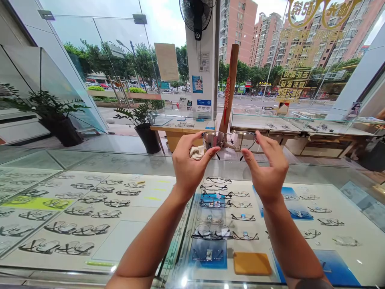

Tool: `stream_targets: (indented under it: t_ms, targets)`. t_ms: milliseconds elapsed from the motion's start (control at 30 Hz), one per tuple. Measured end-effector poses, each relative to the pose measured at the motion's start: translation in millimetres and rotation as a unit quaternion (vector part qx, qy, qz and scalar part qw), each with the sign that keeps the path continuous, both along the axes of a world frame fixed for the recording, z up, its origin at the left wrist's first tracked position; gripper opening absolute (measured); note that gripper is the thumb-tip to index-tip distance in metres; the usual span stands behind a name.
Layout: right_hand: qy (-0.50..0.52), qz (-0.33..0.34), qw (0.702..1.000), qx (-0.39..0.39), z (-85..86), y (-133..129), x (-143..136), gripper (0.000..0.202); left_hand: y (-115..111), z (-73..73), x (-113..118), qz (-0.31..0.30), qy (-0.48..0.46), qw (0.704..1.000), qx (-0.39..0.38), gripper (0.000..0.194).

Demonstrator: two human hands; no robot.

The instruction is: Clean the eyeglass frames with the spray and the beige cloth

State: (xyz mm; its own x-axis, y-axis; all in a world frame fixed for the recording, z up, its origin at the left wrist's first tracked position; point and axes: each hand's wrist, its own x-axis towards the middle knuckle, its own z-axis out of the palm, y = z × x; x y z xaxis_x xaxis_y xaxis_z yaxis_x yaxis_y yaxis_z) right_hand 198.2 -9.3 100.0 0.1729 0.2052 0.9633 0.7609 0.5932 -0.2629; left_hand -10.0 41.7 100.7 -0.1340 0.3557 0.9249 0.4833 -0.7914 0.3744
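A pair of thin-framed eyeglasses (243, 140) is raised above the glass counter, lenses facing me and temples pointing away and down. My left hand (190, 162) pinches the left end of the frame between thumb and fingers. A crumpled pale cloth (197, 152) is tucked in that same hand, beside the left lens. At the right end, my right hand (270, 166) holds the rim, with fingertips at the outer corner and the thumb near the lower edge. Both forearms reach over the display case (168, 160).
Rows of eyeglass frames (118, 203) lie inside the case. A brown-orange rectangular pad (252, 263) is near its front. Beyond stand potted plants (147, 136), a wooden post (230, 88), more showcases (264, 120), a wall fan (197, 16) and large windows.
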Motion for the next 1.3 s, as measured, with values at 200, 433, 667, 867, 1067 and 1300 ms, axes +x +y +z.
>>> stream_targets:
  t_ms: [200, 433, 667, 867, 1067, 1300]
  targets:
    - [0.008, 0.032, 0.999, -0.029, -0.9, 3, 2, 0.046, -1, 1.3, -1, 0.013, -0.014, 1.0, 0.016, 0.054]
    - [0.022, 0.048, 0.996, -0.076, -1.7, 7, 1, 0.046, -4, 3.0, -2, 0.044, -0.014, 0.998, 0.034, 0.055]
    - [0.021, 0.063, 0.994, -0.091, -3.6, 10, 1, 0.046, -6, 4.4, -3, 0.063, -0.014, 0.997, 0.044, 0.055]
    - [0.025, 0.059, 0.994, -0.093, -3.0, 9, 0, 0.049, -6, 4.7, -4, 0.055, -0.012, 0.997, 0.05, 0.055]
    - [0.018, 0.055, 0.993, -0.1, -2.9, 9, -1, 0.053, -10, 5.9, -5, 0.064, -0.009, 0.996, 0.066, 0.059]
    - [0.001, 0.018, 0.998, -0.054, -2.4, 7, 1, 0.05, -6, 7.1, -8, 0.04, 0.005, 0.999, 0.031, 0.057]
